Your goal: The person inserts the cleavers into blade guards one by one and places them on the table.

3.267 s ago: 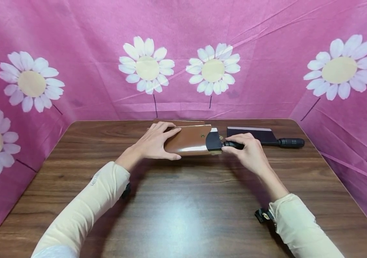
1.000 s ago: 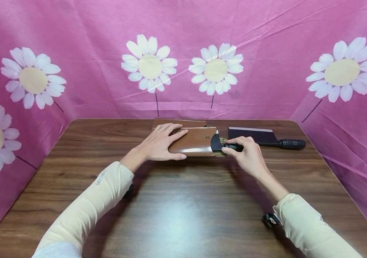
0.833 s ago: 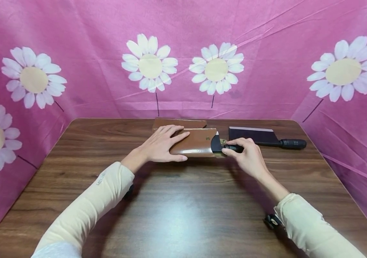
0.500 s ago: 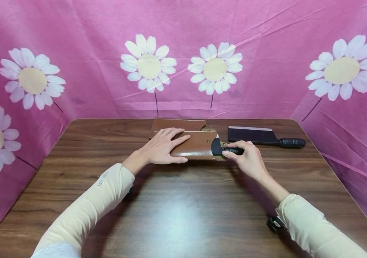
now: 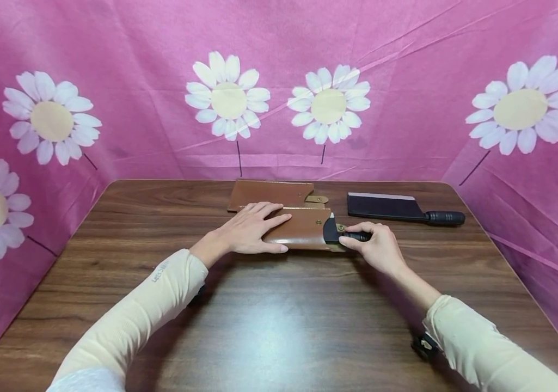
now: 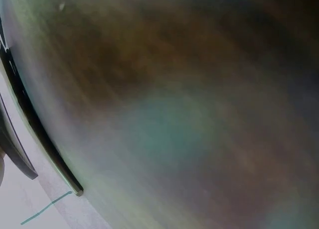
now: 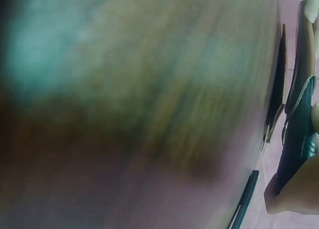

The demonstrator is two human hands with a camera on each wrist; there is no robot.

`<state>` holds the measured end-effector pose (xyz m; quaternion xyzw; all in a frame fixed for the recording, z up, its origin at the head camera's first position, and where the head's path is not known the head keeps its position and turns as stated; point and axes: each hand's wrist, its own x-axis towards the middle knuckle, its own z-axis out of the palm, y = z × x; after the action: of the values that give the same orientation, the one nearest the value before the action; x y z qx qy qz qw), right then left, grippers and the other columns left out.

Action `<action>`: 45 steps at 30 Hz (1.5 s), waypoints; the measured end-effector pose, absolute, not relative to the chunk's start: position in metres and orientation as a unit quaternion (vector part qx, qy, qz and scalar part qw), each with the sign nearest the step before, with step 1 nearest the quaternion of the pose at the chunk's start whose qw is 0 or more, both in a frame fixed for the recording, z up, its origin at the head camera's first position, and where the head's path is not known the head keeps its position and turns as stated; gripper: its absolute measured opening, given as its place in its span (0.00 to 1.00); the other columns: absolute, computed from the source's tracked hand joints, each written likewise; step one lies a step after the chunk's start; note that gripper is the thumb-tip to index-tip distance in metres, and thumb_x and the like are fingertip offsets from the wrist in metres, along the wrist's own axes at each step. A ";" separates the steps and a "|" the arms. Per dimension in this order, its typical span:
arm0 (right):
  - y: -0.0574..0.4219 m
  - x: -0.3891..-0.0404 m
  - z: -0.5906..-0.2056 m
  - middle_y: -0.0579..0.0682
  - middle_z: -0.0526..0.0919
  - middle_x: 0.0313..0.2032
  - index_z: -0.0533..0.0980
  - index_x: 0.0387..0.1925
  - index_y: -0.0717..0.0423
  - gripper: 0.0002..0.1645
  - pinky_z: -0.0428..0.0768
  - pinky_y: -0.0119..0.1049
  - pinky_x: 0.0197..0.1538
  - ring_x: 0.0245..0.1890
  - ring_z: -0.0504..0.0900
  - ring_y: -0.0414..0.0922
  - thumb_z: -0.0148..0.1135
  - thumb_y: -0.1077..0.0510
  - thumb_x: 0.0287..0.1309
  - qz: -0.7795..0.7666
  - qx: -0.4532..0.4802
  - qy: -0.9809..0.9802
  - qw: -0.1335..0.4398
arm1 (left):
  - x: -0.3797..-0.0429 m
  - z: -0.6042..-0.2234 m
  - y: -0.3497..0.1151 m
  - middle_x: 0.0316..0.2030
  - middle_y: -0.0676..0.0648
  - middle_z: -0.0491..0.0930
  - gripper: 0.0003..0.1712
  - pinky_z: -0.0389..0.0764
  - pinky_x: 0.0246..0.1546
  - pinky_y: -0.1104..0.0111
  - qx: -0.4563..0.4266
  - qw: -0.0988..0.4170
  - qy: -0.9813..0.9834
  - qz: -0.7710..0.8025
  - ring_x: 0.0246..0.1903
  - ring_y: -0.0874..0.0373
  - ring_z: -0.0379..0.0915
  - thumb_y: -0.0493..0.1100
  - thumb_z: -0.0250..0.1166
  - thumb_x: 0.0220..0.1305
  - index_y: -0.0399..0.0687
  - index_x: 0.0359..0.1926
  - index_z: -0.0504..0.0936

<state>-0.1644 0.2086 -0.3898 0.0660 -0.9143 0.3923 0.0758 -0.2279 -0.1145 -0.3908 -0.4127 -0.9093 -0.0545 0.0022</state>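
My left hand (image 5: 249, 226) grips a glossy brown leather knife sheath (image 5: 300, 224), fingers over its face and thumb along the near edge. A black cleaver (image 5: 331, 231) sits mostly inside, with only the heel of its blade showing at the mouth. With thumb and fingertips, my right hand (image 5: 374, 245) pinches the cleaver's black handle (image 5: 357, 236). The sheath's strap with a brass snap (image 5: 341, 227) sticks out beside that handle. In the right wrist view, the gripped handle (image 7: 294, 149) and sheath (image 7: 303, 55) stand clear of the wooden surface.
A second brown sheath (image 5: 274, 193) lies flat behind the held one, its strap (image 5: 317, 199) pointing right. Another black cleaver (image 5: 386, 207) lies at the back right. Pink flowered cloth (image 5: 279, 155) walls in the wooden table (image 5: 259, 305) at the back and sides.
The cleaver has slid deeper into the sheath. Both hands have brought the pair toward me and a little right, uncovering the sheath behind.
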 end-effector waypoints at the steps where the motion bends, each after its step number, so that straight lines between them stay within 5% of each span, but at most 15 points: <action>1: 0.209 -0.164 -0.391 0.58 0.88 0.42 0.88 0.44 0.59 0.18 0.73 0.35 0.38 0.38 0.78 0.49 0.78 0.53 0.54 0.395 0.065 -0.914 0.072 | -0.228 -0.391 -0.115 0.75 0.45 0.58 0.52 0.56 0.70 0.52 -0.413 -0.002 -0.909 -0.052 0.72 0.48 0.53 0.81 0.52 0.61 0.60 0.78 0.61; 25: 0.213 -0.165 -0.400 0.56 0.88 0.38 0.88 0.43 0.60 0.18 0.71 0.32 0.30 0.27 0.73 0.42 0.78 0.54 0.54 0.422 0.070 -0.904 0.012 | -0.225 -0.397 -0.109 0.76 0.44 0.56 0.56 0.57 0.71 0.51 -0.408 -0.076 -0.910 -0.024 0.74 0.47 0.50 0.83 0.53 0.58 0.59 0.79 0.60; 37: 0.218 -0.169 -0.393 0.49 0.82 0.23 0.84 0.49 0.62 0.20 0.74 0.36 0.26 0.18 0.78 0.44 0.74 0.55 0.59 0.399 0.099 -0.909 -0.065 | -0.225 -0.396 -0.108 0.76 0.44 0.56 0.56 0.55 0.72 0.51 -0.409 -0.089 -0.908 -0.017 0.74 0.46 0.50 0.83 0.54 0.57 0.58 0.79 0.60; 40: 0.220 -0.170 -0.392 0.50 0.83 0.25 0.84 0.50 0.62 0.19 0.75 0.36 0.27 0.19 0.79 0.45 0.72 0.53 0.62 0.396 0.111 -0.909 -0.068 | -0.226 -0.395 -0.108 0.76 0.44 0.56 0.57 0.55 0.72 0.51 -0.408 -0.088 -0.909 -0.010 0.75 0.46 0.50 0.84 0.53 0.57 0.59 0.79 0.60; 45: 0.224 -0.170 -0.390 0.52 0.88 0.40 0.86 0.48 0.58 0.16 0.77 0.41 0.45 0.38 0.82 0.46 0.66 0.51 0.68 0.381 0.150 -0.911 -0.047 | -0.227 -0.393 -0.109 0.76 0.44 0.57 0.57 0.56 0.72 0.52 -0.407 -0.087 -0.909 -0.006 0.75 0.47 0.51 0.84 0.54 0.56 0.60 0.79 0.61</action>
<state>-0.1697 0.2244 -0.3896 0.1497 -0.9112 0.3810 -0.0466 -0.2270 -0.1086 -0.3926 -0.4075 -0.9090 -0.0059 -0.0873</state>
